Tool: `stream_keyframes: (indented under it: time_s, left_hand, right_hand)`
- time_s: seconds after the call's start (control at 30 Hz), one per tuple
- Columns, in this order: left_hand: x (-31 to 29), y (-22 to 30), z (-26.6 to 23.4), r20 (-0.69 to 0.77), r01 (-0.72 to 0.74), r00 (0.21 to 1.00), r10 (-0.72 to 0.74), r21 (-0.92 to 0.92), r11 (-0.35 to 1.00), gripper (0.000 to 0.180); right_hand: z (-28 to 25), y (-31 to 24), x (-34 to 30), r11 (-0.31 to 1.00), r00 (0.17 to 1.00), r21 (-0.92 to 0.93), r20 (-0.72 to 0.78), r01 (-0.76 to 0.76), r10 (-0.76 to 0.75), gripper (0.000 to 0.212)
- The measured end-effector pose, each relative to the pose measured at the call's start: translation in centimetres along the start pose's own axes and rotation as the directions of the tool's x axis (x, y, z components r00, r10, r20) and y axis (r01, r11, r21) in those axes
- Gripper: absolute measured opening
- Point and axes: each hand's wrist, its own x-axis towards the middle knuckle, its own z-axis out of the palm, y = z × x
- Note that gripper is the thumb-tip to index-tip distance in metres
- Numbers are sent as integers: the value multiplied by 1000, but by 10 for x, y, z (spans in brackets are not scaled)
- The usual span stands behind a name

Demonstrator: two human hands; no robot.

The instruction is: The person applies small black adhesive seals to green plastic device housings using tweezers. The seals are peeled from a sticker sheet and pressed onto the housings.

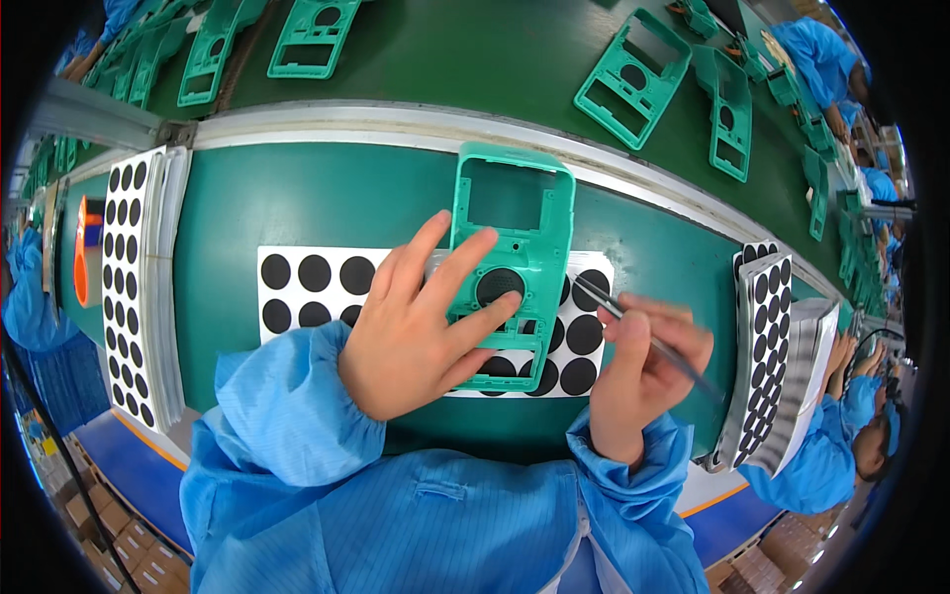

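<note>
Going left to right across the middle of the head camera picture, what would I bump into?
Orange object, left stack of dotted sheets, left hand, green frame, right hand, right stack of dotted sheets.

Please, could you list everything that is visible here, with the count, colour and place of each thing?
Near housing: one, green, centre
Disc: one, black, in near housing
Dotted sheet: at least one, white with black dots, beneath near housing
Left stack: one, same pattern
Right stack: one, same pattern
Worktable: one, green, centre
Belt: one, green, beyond worktable
Belt housings: several, green
Orange object: one, kind unclear, far left
Co-workers: several, blue clothing, both sides
Boxes: several, brown, lower corners
Thin tool: one, grey, in right hand
Left hand: one, bare, on near housing
Right hand: one, bare, right of near housing
Sleeves: two, blue, below hands
</note>
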Motion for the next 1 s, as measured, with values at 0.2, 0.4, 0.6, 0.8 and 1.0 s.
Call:
stream_keyframes:
  time_s: [0.2, 0.4, 0.6, 0.8, 1.0]
  left_hand:
    - [-4, 12, -8, -124, -3, 992, 22, 155, 988, 45]
    - [46, 6, -62, -89, -27, 994, 56, 301, 953, 49]
    - [153, -76, -48, -227, -86, 951, 211, 461, 883, 31]
    - [215, -119, -11, -103, -33, 988, 112, 571, 820, 31]
    - [176, -80, -23, -159, -123, 968, 194, 371, 920, 35]
  right_hand:
    - [-9, 5, 20, 904, 925, 347, -189, -251, 330, 15]
    - [-11, 5, 22, 840, 897, 381, -54, -387, 438, 15]
    - [-4, 12, 16, 813, 863, 289, 155, -505, 481, 13]
    - [-5, 13, 14, 872, 863, 67, 196, -485, 465, 14]
    - [-9, 9, 18, 824, 826, 119, 194, -555, 528, 15]
